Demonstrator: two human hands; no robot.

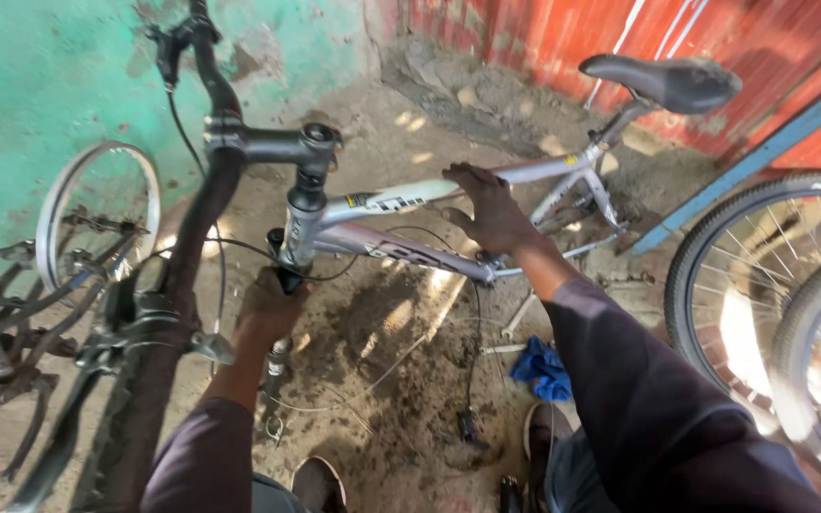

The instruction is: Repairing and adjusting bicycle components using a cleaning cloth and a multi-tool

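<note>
Steadily, left hand [268, 309] wrapped round the fork [279, 356], right hand [491, 209] spread flat on the frame [401, 201]; brace firmly, I'd say.

head camera, looking steeply down, close overhead

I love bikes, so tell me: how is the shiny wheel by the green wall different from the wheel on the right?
The bare wheel by the green wall has a shiny metal rim and no tyre; the right wheel wears a black tyre. The bare wheel looks smaller and sits among dark bike parts. Both have thin spokes.
</note>
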